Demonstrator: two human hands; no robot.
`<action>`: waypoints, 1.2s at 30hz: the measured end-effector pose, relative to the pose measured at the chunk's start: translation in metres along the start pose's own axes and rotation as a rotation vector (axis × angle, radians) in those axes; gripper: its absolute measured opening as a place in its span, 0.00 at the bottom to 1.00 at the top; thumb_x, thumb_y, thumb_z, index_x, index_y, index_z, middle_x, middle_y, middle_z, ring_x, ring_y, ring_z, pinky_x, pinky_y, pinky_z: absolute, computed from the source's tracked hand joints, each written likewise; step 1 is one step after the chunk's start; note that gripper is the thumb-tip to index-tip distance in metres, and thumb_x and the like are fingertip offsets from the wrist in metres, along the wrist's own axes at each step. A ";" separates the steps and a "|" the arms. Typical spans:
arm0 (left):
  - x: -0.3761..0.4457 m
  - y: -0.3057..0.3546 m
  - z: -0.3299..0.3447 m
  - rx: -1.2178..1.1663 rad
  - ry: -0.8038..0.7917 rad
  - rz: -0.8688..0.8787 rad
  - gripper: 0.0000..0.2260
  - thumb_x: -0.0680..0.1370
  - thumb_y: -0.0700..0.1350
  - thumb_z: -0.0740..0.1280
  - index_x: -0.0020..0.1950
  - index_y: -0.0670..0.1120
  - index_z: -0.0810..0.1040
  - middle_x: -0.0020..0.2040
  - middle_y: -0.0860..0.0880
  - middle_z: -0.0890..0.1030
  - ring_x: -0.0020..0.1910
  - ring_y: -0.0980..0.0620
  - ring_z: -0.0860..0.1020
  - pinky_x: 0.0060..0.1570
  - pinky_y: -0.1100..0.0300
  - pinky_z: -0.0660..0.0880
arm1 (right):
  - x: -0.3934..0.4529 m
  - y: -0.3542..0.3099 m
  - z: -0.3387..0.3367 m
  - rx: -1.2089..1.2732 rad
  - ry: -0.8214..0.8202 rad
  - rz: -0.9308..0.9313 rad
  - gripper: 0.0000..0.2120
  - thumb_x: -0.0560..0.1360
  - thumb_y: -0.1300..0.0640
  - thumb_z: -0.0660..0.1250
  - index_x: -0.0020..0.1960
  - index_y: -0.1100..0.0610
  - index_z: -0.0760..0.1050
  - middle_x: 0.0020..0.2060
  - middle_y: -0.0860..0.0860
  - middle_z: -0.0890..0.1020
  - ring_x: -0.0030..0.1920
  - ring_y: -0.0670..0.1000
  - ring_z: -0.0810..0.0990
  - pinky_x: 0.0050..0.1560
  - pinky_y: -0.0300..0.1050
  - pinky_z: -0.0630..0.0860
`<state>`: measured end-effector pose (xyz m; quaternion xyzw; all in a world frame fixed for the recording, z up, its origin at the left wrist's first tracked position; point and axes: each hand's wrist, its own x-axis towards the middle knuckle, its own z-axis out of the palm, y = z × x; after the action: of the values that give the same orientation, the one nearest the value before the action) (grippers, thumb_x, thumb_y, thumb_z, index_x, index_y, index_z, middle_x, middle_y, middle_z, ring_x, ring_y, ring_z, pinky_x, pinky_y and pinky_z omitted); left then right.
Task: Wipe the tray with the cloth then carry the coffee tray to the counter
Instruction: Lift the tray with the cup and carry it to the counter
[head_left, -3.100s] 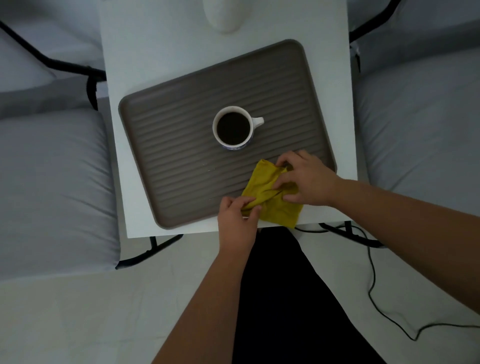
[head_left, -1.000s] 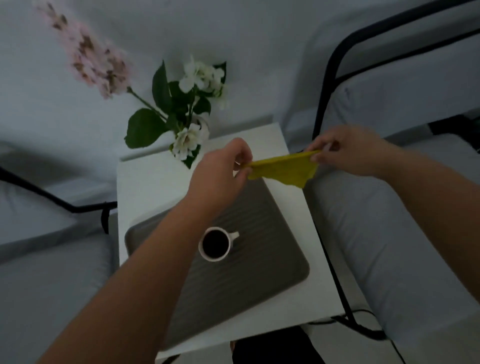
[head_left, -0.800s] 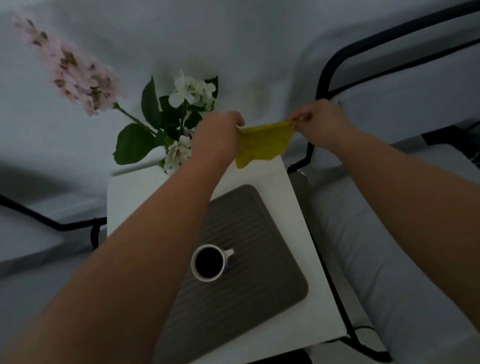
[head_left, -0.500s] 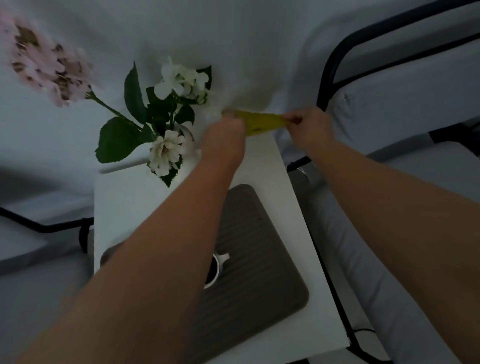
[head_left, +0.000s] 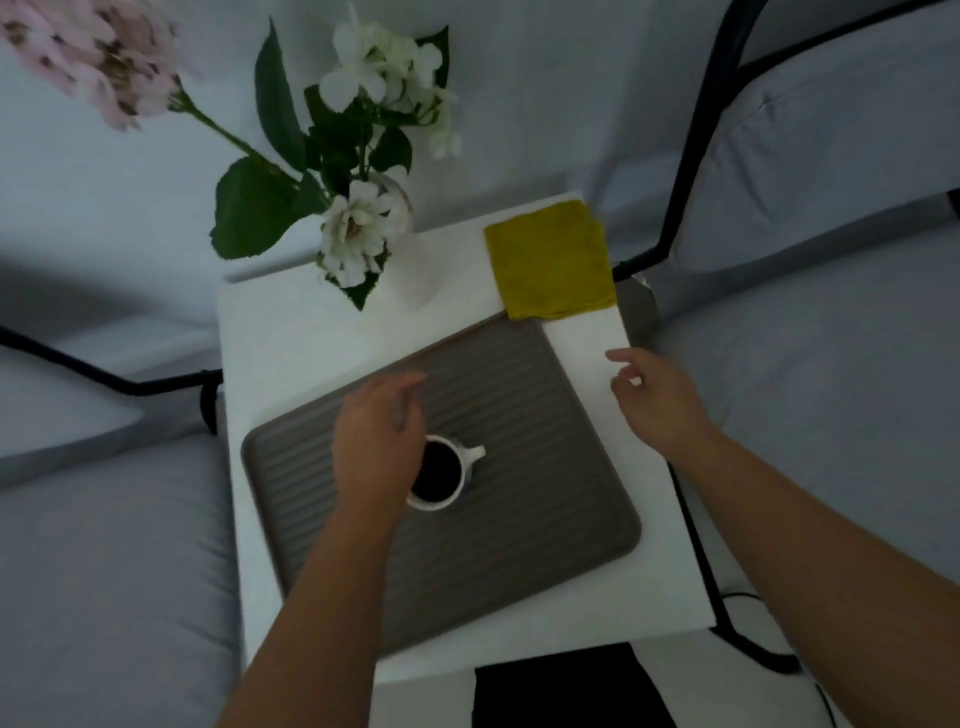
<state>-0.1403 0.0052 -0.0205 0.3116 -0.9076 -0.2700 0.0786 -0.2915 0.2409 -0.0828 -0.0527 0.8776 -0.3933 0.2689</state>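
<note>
A brown ribbed tray lies on a small white table. On it stands a white cup of black coffee. The yellow cloth lies folded flat on the table's far right corner, just touching the tray's far corner. My left hand hovers over the tray with fingers loosely apart, covering the cup's left rim. My right hand is open above the table's right edge, beside the tray. Neither hand holds anything.
A white vase of white and pink flowers stands at the table's far middle. Grey cushioned seats with black metal frames flank the table on both sides. A black cable runs on the floor at the right.
Both hands held the cloth stretched above the table's far side. The cloth now lies folded on the far right corner, and both hands have let go and drawn back toward the tray.
</note>
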 end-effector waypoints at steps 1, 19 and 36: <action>-0.014 -0.020 -0.012 -0.015 0.067 -0.108 0.10 0.77 0.41 0.63 0.55 0.48 0.81 0.53 0.48 0.82 0.51 0.50 0.79 0.56 0.56 0.75 | -0.011 0.003 0.004 0.024 -0.014 0.033 0.13 0.77 0.60 0.61 0.60 0.51 0.76 0.49 0.57 0.79 0.45 0.54 0.77 0.45 0.42 0.70; -0.139 -0.180 -0.012 -0.161 0.297 -0.873 0.15 0.80 0.51 0.58 0.59 0.43 0.75 0.52 0.43 0.79 0.48 0.47 0.77 0.47 0.54 0.71 | -0.047 0.020 0.054 -0.132 0.088 0.059 0.15 0.77 0.48 0.63 0.59 0.55 0.76 0.49 0.56 0.82 0.50 0.57 0.79 0.55 0.50 0.75; -0.168 -0.168 -0.044 -0.133 0.335 -0.760 0.11 0.82 0.44 0.57 0.56 0.38 0.74 0.50 0.38 0.78 0.50 0.42 0.75 0.48 0.56 0.67 | -0.116 0.022 0.047 -0.224 0.219 -0.123 0.19 0.75 0.50 0.58 0.59 0.63 0.73 0.46 0.61 0.79 0.45 0.59 0.77 0.48 0.50 0.72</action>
<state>0.0946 -0.0228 -0.0691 0.6581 -0.6835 -0.2833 0.1398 -0.1659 0.2600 -0.0747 -0.0927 0.9352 -0.3121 0.1396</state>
